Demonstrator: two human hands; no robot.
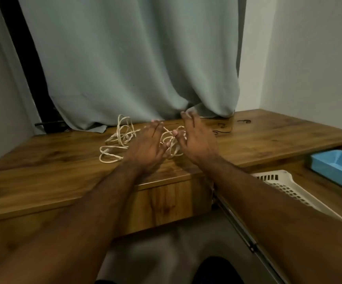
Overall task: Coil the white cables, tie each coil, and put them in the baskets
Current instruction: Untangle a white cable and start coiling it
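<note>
Cables [121, 140] of white cord lie in a loose, uncoiled tangle on the wooden desk [43, 173], toward its far side, close to where the grey-green curtain [135, 58] bunches on the wood. One group of loops sits clear to the left of the hands; another lies between and under them. The left hand [147, 144] reaches over the tangle with its fingers held straight and close together, palm turned inward, thumb tucked toward the loops. The right hand [196, 140] is just beside it, fingers extended and slightly spread, thumb bent down into the cable; whether either thumb pinches a strand cannot be told through the blur. The near edge of the desk runs just behind the wrists, with a drawer front [166, 206] below it. Bare wood stretches wide to the left of the cables and to the right as far as the wall [309, 58], broken only by a thin dark wire [223, 130] near the curtain hem. Lower right, on a lower wooden surface beside the desk, stand a white slotted basket [284, 187] and a blue tray-like basket [338, 167]. What shows of the blue one holds nothing, and the white one's inside is mostly hidden by the right forearm
</note>
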